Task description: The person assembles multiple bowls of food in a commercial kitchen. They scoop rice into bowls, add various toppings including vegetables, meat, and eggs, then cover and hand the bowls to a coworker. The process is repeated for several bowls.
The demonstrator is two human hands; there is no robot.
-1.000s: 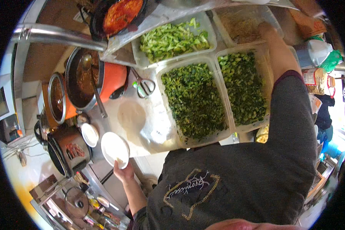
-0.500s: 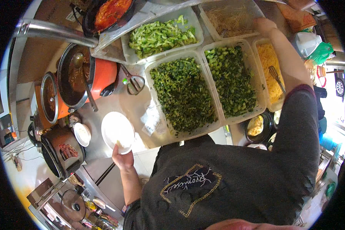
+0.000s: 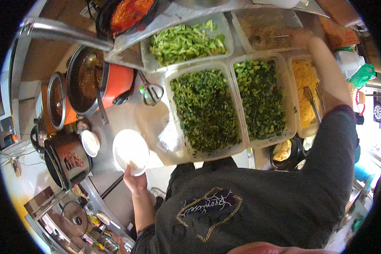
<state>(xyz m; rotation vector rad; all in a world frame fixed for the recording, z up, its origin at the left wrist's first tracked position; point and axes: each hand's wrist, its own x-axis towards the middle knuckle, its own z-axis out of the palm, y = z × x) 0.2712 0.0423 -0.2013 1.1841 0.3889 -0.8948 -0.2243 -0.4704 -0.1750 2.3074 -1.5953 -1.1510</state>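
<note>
Lettering point(image 3: 208, 204) is noted on shirt point(image 3: 279, 190). White bowl point(image 3: 130, 146) is gripped by left hand point(image 3: 135, 180); spoon point(image 3: 255, 40) is held by right hand point(image 3: 302, 38) over tub point(image 3: 241, 28) of brown shreds point(image 3: 264, 25).

Kitchen, with pots point(image 3: 118, 82) and food tubs point(image 3: 238, 103)

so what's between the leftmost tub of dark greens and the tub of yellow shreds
Another tub of chopped greens sits between them, as the head view shows.
</note>
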